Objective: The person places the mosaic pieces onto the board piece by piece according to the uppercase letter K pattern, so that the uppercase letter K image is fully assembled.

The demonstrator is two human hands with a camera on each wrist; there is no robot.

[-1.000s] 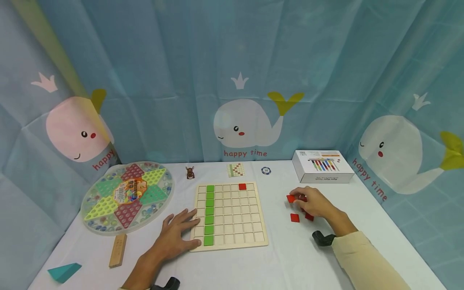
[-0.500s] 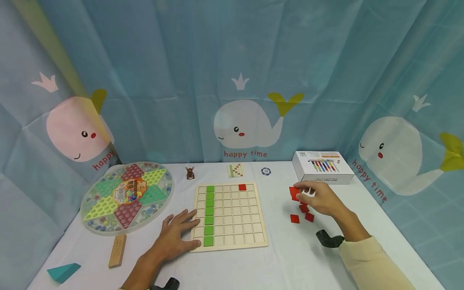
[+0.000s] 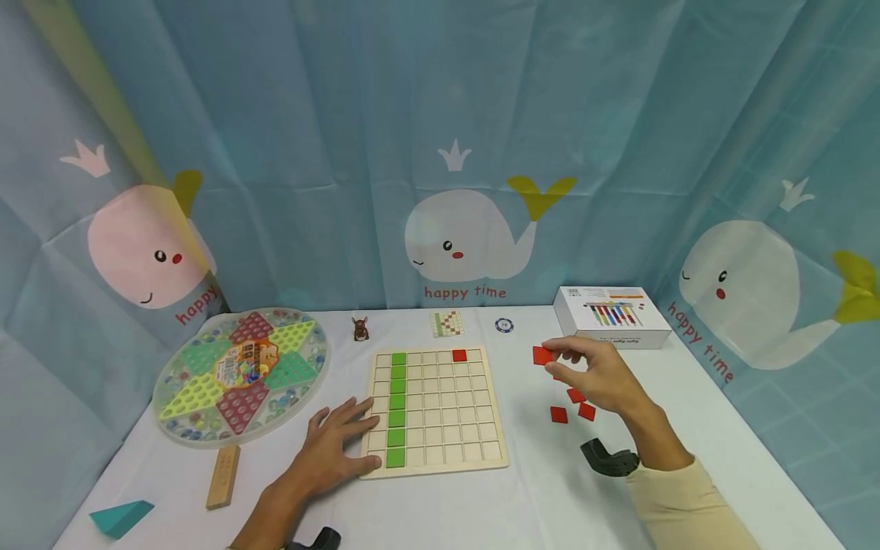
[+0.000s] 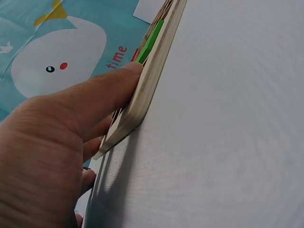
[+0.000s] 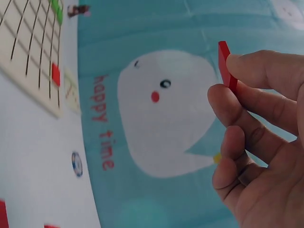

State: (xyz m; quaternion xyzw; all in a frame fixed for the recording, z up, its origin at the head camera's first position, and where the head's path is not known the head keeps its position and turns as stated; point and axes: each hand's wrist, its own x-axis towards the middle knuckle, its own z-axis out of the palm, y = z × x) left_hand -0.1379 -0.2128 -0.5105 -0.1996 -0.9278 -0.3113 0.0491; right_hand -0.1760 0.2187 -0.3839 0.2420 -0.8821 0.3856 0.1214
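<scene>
A wooden grid board [image 3: 450, 412] lies at the middle of the table. One of its columns is filled with green square tiles [image 3: 396, 418], and a single red tile [image 3: 459, 355] sits in its top row. My left hand [image 3: 333, 447] rests on the board's left edge with fingers spread; in the left wrist view its thumb [image 4: 102, 95] lies on the board's rim. Raised to the right of the board, my right hand [image 3: 594, 374] pinches a red square tile [image 5: 226, 66] between thumb and fingers. Several loose red tiles [image 3: 559, 415] lie on the cloth below it, some partly hidden by the hand.
A round Chinese checkers board [image 3: 241, 374] lies at the left, near a wooden block [image 3: 223, 477] and a teal wedge [image 3: 122, 519]. Along the back are a brown animal figurine [image 3: 360, 328], a pattern card [image 3: 448, 323], a poker chip [image 3: 505, 325] and a white box [image 3: 612, 317].
My right hand has lifted a red tile from the loose pile and carried it up and slightly left. The left hand stays on the board.
</scene>
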